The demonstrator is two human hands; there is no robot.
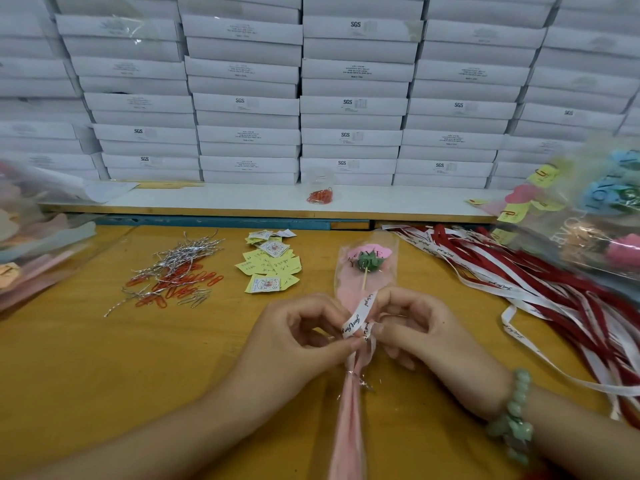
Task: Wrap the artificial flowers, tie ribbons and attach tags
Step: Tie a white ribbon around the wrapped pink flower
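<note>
White printed ribbon [356, 317], pinched by left hand [294, 337] and right hand [419, 327], circles the pink-wrapped artificial flower [369, 259] (tying, it seems; next, tighten).

The single head-worn camera is looking forward and down, sitting close over the wooden table [86, 375], so that both forearms are showing along the bottom edge. The left hand [294, 337] and right hand [419, 330] are pinching a white ribbon [356, 317] just below the frame's centre. Its wide-angle lens is facing stacked white boxes [353, 105] across the table, which are filling the upper half, and is blurring the far left and right edges.
</note>
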